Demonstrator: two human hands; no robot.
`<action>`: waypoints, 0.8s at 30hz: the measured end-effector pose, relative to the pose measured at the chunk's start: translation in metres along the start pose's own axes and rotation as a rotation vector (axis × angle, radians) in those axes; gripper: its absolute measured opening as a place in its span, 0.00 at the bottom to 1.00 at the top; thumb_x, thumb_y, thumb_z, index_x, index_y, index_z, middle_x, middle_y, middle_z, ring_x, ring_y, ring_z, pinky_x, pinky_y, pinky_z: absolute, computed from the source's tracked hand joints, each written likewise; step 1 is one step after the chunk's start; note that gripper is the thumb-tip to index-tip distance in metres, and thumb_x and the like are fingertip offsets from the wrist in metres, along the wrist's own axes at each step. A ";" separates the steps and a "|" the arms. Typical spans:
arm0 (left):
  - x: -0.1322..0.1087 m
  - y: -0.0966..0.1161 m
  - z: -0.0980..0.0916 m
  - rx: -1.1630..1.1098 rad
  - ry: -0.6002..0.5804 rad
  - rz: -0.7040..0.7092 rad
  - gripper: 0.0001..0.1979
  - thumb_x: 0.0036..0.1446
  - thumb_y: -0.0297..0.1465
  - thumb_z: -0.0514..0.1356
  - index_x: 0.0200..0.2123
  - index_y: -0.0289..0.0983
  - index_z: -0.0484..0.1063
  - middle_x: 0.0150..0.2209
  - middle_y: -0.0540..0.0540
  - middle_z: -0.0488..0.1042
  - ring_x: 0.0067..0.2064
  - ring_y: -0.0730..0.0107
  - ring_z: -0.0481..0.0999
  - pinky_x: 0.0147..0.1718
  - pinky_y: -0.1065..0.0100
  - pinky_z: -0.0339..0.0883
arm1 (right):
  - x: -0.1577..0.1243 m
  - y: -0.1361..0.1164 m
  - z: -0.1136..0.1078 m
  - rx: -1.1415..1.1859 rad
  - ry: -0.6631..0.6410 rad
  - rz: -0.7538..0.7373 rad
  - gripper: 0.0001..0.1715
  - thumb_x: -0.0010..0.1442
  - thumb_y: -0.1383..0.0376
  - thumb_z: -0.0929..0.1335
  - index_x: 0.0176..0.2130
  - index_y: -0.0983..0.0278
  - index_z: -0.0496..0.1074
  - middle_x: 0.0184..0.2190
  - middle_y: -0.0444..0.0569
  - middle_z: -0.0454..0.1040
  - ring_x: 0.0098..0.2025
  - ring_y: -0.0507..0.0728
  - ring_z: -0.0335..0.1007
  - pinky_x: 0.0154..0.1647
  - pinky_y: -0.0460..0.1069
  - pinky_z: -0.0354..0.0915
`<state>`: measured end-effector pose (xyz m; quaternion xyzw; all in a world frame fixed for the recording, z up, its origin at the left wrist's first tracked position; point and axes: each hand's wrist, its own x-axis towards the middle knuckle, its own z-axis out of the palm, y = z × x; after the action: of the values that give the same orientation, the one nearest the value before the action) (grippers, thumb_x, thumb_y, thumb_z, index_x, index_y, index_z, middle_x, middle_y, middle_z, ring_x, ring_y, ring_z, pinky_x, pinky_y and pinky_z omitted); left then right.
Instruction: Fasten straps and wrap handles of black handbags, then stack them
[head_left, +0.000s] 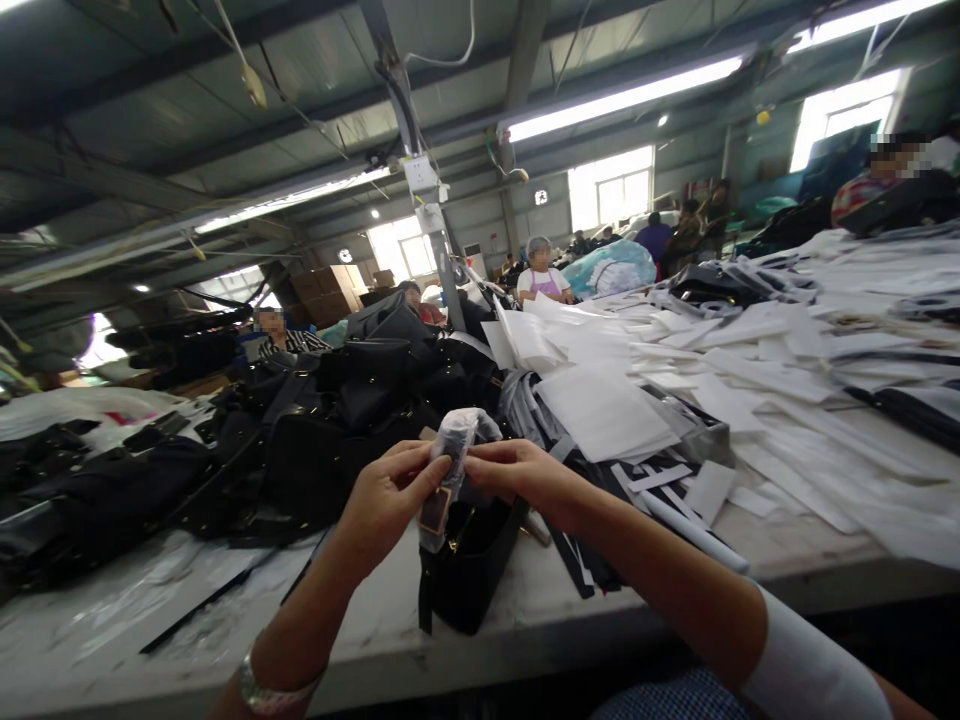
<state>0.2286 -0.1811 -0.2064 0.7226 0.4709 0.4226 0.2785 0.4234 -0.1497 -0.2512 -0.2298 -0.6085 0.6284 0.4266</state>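
In the middle of the head view, a dark strap wrapped in clear plastic (456,432) is held up between my two hands. My left hand (394,490) pinches it from the left, thumb across the front. From the right, my right hand (525,475) has its fingertips closed on the wrapping. A small rectangular piece with a gold-brown edge (435,511) hangs just below my left thumb. Right under my hands, a black bag (472,575) with gold-coloured fittings sits near the table's front edge. The strap's lower end is partly hidden by my fingers.
Black bags (292,450) pile up to the left. White foam sheets (607,405) and dark straps cover the table (810,555) on the right. Scraps of clear plastic (139,590) lie at the front left. Several people are farther back, behind the piles.
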 end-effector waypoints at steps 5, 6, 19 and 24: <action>-0.004 -0.006 0.000 0.074 0.038 0.077 0.13 0.56 0.42 0.65 0.41 0.43 0.83 0.44 0.43 0.76 0.48 0.58 0.75 0.41 0.70 0.70 | -0.004 -0.005 0.014 0.003 0.136 0.026 0.28 0.52 0.44 0.73 0.28 0.67 0.76 0.18 0.40 0.61 0.21 0.47 0.51 0.21 0.45 0.46; -0.005 -0.007 0.001 0.082 0.052 0.085 0.13 0.56 0.42 0.66 0.41 0.43 0.83 0.45 0.43 0.76 0.49 0.58 0.75 0.42 0.71 0.70 | -0.004 -0.004 0.016 0.014 0.154 0.027 0.28 0.51 0.45 0.75 0.27 0.67 0.75 0.17 0.38 0.59 0.20 0.46 0.49 0.20 0.45 0.44; -0.012 -0.012 0.030 -0.626 0.203 -0.299 0.50 0.51 0.36 0.71 0.69 0.52 0.44 0.63 0.40 0.65 0.51 0.60 0.77 0.41 0.69 0.75 | -0.003 0.000 0.022 0.078 0.219 0.033 0.24 0.48 0.49 0.77 0.27 0.67 0.77 0.16 0.38 0.60 0.18 0.46 0.48 0.20 0.46 0.45; -0.017 -0.017 0.034 -0.679 0.175 -0.280 0.35 0.48 0.39 0.72 0.59 0.41 0.67 0.45 0.44 0.79 0.38 0.65 0.80 0.34 0.72 0.73 | -0.007 0.001 0.013 0.183 0.124 0.094 0.28 0.53 0.44 0.73 0.30 0.68 0.78 0.23 0.44 0.70 0.24 0.48 0.61 0.25 0.44 0.57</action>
<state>0.2477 -0.1904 -0.2426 0.4791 0.4201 0.5726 0.5159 0.4161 -0.1626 -0.2515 -0.2566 -0.5095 0.6851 0.4529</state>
